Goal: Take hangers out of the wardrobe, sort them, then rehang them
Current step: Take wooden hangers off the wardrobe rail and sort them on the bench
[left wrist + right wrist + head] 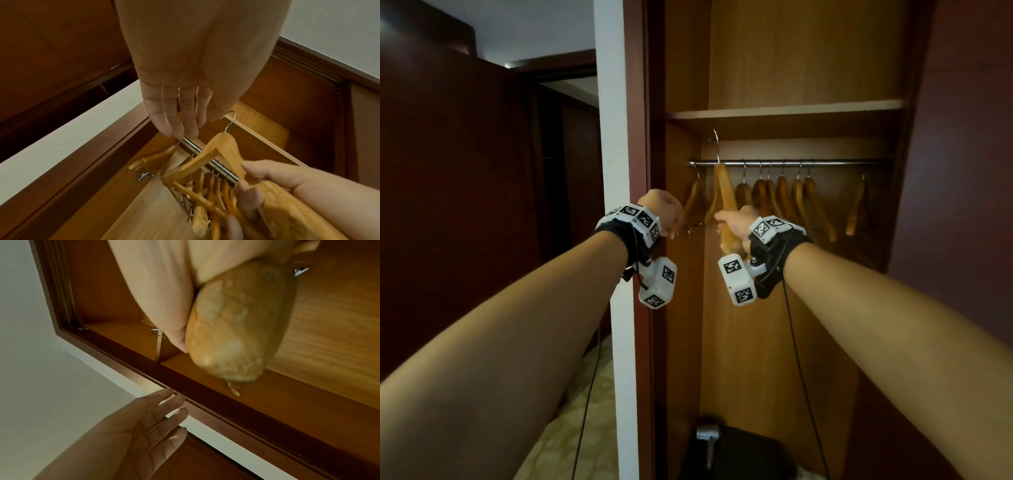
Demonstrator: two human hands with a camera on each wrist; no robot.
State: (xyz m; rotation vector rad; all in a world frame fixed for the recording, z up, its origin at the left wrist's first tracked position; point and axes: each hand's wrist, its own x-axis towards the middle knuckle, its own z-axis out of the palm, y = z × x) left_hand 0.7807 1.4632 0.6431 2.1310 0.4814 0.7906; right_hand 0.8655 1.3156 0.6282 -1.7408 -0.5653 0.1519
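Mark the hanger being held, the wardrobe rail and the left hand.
held hanger [723, 186]: head view, upper wooden arm below the hook.
rail [825, 162]: head view, bare metal stretch right of centre.
left hand [661, 209]: head view, back of the hand.

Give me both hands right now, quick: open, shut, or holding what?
Left hand: open, fingers straight, holding nothing.
Right hand: gripping a wooden hanger by its arm, hook lifted above the rail.

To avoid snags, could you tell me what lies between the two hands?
In the head view, one clip hanger hanging on the rail lies between the left hand and right hand.
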